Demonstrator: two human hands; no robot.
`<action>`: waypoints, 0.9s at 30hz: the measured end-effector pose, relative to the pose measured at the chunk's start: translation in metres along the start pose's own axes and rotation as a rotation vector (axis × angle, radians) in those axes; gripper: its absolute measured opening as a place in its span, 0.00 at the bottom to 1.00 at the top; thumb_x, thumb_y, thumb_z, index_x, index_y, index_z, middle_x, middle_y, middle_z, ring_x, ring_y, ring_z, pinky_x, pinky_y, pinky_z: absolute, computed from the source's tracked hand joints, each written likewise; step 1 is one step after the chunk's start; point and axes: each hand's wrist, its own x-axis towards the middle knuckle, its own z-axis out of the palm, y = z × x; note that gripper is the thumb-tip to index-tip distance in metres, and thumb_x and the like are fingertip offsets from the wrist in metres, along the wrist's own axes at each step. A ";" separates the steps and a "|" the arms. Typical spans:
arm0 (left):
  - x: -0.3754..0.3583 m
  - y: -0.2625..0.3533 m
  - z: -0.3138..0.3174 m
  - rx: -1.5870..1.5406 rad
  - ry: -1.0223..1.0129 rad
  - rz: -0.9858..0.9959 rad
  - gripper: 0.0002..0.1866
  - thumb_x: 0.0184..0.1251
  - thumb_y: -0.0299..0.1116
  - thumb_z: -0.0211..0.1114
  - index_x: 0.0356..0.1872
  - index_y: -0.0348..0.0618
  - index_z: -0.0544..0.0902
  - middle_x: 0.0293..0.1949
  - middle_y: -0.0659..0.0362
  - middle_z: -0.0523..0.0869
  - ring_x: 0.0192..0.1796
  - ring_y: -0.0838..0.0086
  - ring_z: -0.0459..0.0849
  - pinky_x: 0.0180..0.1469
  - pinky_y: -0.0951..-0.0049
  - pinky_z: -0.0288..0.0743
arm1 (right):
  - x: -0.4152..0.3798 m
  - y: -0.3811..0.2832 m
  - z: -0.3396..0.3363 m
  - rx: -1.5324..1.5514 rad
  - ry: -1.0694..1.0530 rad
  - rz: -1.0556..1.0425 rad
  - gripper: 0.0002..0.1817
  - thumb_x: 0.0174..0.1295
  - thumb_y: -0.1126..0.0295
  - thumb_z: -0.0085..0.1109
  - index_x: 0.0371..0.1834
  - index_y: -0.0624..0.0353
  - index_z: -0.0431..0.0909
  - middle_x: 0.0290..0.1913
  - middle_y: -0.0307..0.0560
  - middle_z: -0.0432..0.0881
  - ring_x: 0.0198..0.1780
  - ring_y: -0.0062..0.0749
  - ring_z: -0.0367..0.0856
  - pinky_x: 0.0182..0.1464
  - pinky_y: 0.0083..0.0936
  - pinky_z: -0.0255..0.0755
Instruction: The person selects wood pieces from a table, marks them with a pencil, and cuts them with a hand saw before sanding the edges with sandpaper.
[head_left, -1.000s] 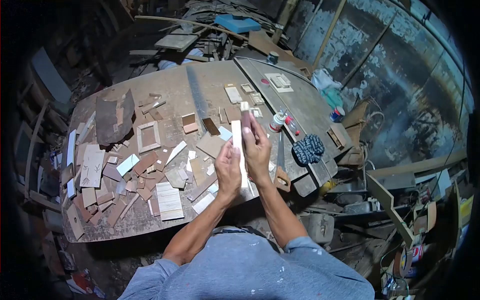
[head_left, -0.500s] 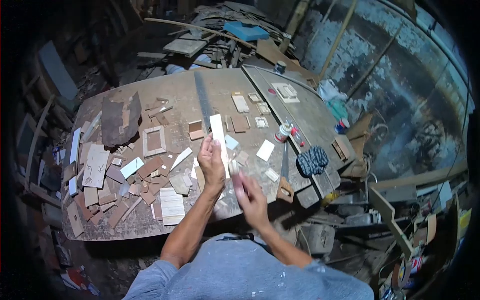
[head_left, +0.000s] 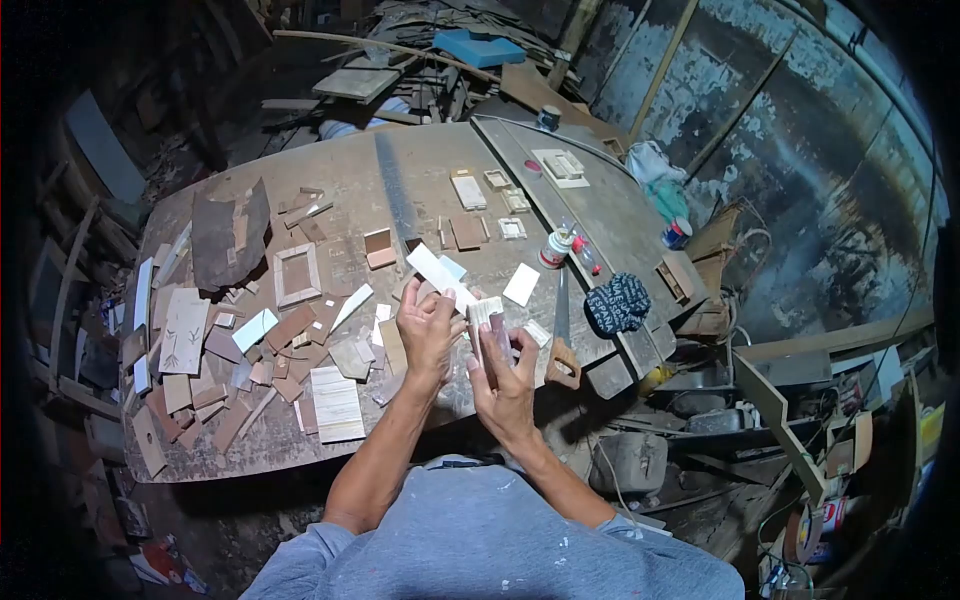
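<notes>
My left hand (head_left: 427, 335) is closed on a thin pale wooden strip (head_left: 438, 273), which slants up and to the left over the table. In my right hand (head_left: 506, 395) is a small block (head_left: 487, 313) with a pale, lined face and a purplish-brown side, gripped between thumb and fingers. The block is right beside the strip's lower end, and what it is exactly I cannot tell. Below and around both hands lie wood offcuts, among them a pale striped board (head_left: 338, 404) left of my left forearm. A handsaw (head_left: 563, 365) lies just right of my right hand.
Many wood scraps (head_left: 290, 333) cover the left of the worktable (head_left: 330, 170), near a square wooden frame (head_left: 296, 276). Toward the right are a glue bottle (head_left: 556, 247), a dark patterned cloth cap (head_left: 617, 304) and small wooden pieces (head_left: 467, 190). A stained wall (head_left: 780, 190) rises beyond.
The strip has tipped from nearly upright to a leftward slant. My right hand, blurred before, has moved up and turned, showing the block's lined face. The view has shifted slightly.
</notes>
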 end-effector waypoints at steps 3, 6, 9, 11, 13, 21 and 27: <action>0.002 -0.009 -0.009 0.033 -0.053 0.017 0.17 0.74 0.25 0.65 0.60 0.37 0.73 0.36 0.58 0.89 0.35 0.78 0.88 0.37 0.74 0.90 | 0.009 0.012 0.006 -0.017 0.036 0.023 0.32 0.62 0.75 0.68 0.72 0.54 0.76 0.62 0.68 0.68 0.62 0.61 0.70 0.64 0.48 0.69; -0.005 -0.003 -0.006 0.081 -0.032 0.037 0.14 0.77 0.25 0.61 0.58 0.35 0.74 0.44 0.53 0.87 0.39 0.74 0.88 0.43 0.68 0.91 | 0.027 0.017 0.001 -0.170 0.018 -0.120 0.31 0.62 0.74 0.67 0.71 0.56 0.77 0.62 0.68 0.68 0.61 0.60 0.69 0.62 0.52 0.66; -0.008 0.008 -0.003 0.133 -0.006 0.121 0.13 0.77 0.26 0.61 0.57 0.35 0.73 0.45 0.51 0.86 0.40 0.70 0.89 0.43 0.66 0.92 | 0.026 0.018 -0.007 -0.145 0.046 -0.067 0.30 0.60 0.75 0.66 0.69 0.57 0.79 0.61 0.68 0.70 0.61 0.60 0.69 0.63 0.53 0.64; -0.011 0.004 -0.003 0.148 -0.006 0.151 0.14 0.77 0.26 0.61 0.57 0.34 0.72 0.45 0.49 0.86 0.42 0.67 0.89 0.43 0.65 0.92 | 0.022 0.027 -0.003 -0.143 0.100 -0.057 0.30 0.59 0.75 0.66 0.69 0.56 0.79 0.61 0.68 0.71 0.61 0.60 0.69 0.63 0.53 0.64; -0.018 -0.007 0.001 0.144 0.002 0.169 0.14 0.77 0.26 0.61 0.57 0.34 0.72 0.45 0.49 0.86 0.43 0.67 0.89 0.43 0.66 0.92 | 0.028 0.017 0.005 -0.094 0.084 -0.107 0.30 0.59 0.76 0.65 0.69 0.57 0.78 0.61 0.68 0.70 0.60 0.60 0.69 0.62 0.52 0.65; -0.023 -0.012 0.001 0.101 -0.021 0.140 0.12 0.76 0.24 0.60 0.55 0.34 0.72 0.45 0.52 0.84 0.45 0.70 0.87 0.44 0.67 0.92 | 0.035 0.004 0.007 -0.094 0.056 -0.166 0.31 0.59 0.75 0.64 0.71 0.58 0.77 0.62 0.67 0.72 0.62 0.59 0.69 0.63 0.52 0.64; -0.026 -0.009 0.004 0.093 -0.006 0.195 0.12 0.77 0.24 0.60 0.56 0.34 0.72 0.47 0.52 0.83 0.45 0.70 0.88 0.44 0.67 0.91 | 0.035 0.013 0.006 -0.099 0.093 -0.166 0.29 0.59 0.76 0.65 0.68 0.60 0.79 0.64 0.64 0.74 0.62 0.59 0.70 0.64 0.52 0.63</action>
